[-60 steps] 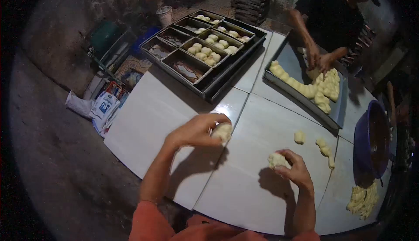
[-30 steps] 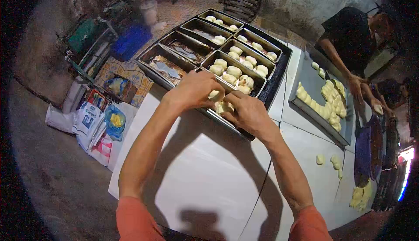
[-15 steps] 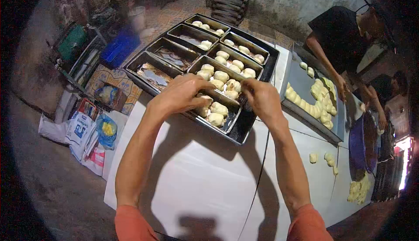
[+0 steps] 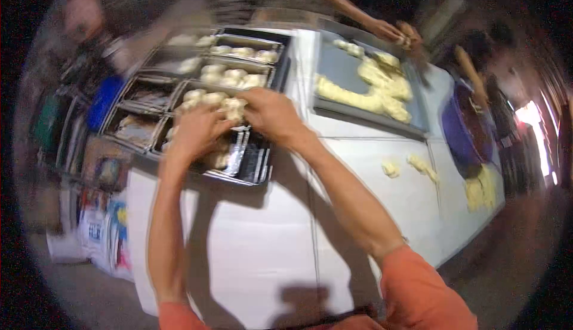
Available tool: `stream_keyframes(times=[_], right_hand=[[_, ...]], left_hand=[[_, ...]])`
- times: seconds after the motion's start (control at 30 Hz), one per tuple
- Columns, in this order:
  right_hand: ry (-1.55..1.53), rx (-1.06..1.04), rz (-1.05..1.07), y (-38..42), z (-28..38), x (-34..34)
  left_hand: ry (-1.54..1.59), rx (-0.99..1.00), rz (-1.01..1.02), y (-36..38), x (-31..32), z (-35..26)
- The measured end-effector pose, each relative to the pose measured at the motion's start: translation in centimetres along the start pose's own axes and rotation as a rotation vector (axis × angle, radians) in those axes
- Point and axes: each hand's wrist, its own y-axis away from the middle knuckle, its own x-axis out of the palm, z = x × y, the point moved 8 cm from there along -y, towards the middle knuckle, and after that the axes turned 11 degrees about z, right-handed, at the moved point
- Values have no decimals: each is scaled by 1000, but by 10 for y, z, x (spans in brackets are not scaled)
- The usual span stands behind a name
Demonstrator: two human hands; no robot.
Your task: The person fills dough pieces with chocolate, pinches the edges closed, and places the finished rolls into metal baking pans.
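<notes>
My left hand (image 4: pixel 200 132) reaches over the front loaf pan (image 4: pixel 242 161), its fingers blurred above the dough balls. Low in that pan a dough ball (image 4: pixel 219 158) shows beneath the hand. My right hand (image 4: pixel 271 115) comes in from the right, fingers curled against a dough ball (image 4: pixel 233 109) at the right end of the neighbouring pan. More pale dough balls (image 4: pixel 213 98) sit in a row to the left of it. All the pans rest together on a dark baking tray (image 4: pixel 258 157). Motion smears the picture, so fingertip contact is partly hidden.
A grey tray (image 4: pixel 340 67) of shaped dough lies to the right, with a co-worker's hands (image 4: pixel 397 31) beyond it. Loose dough pieces (image 4: pixel 391 170) dot the white table (image 4: pixel 370 210). A purple basin (image 4: pixel 462 130) stands at the right, beside a flattened dough mass (image 4: pixel 480 189).
The view has swung to the right, shifting the pans left in the picture. My right hand has moved inward from the pan edge to the dough, closer to my left hand.
</notes>
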Motion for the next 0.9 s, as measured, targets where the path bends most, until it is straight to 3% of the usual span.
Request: stream_keyframes(times=[0.03, 0.07, 0.13, 0.2, 0.27, 0.33, 0.37, 0.4, 0.43, 0.5, 0.53, 0.57, 0.67, 0.77, 0.8, 0.83, 0.9], right_hand=[[-37, -19, -53, 18, 16, -24], [-137, -35, -152, 39, 15, -35], [-103, 21, -144, 90, 23, -63], [-119, 137, -138, 157, 9, -86], [-124, 266, -223, 240, -13, -117], [-130, 523, -291, 335, -41, -154], [-193, 765, -328, 392, -65, -164], [-196, 854, -459, 447, -79, -183], [-72, 913, -517, 497, -83, -214], [-37, 1231, -641, 628, -114, -243], [114, 1303, -673, 672, -113, -271], [92, 1393, -766, 730, -126, -286], [160, 1547, -843, 828, -146, -351], [106, 1589, -899, 879, -178, -403], [222, 1576, -855, 884, -187, -421], [334, 1559, -808, 885, -192, -438], [359, 1611, -704, 888, -207, -455]], left_hand=[[15, 37, -207, 9, -3, -1], [47, -47, -116, 15, -15, -9], [29, -33, -226, 30, -13, -16], [31, -18, -193, 41, 2, -11], [62, 16, -115, 57, -8, -54], [311, 39, -90, 68, -5, -91], [372, 76, -67, 69, -6, -113], [431, 109, -44, 69, -9, -137], [535, 126, -33, 68, -9, -168], [757, 124, -6, 60, 2, -236], [774, 219, 10, 50, 4, -282], [664, 279, 77, 41, -3, -341], [792, 379, 283, -3, 28, -495], [981, 578, 517, -53, 78, -652], [998, 702, 540, -72, 97, -699], [1025, 619, 635, -89, 100, -747], [1109, 624, 489, -134, 128, -823]])
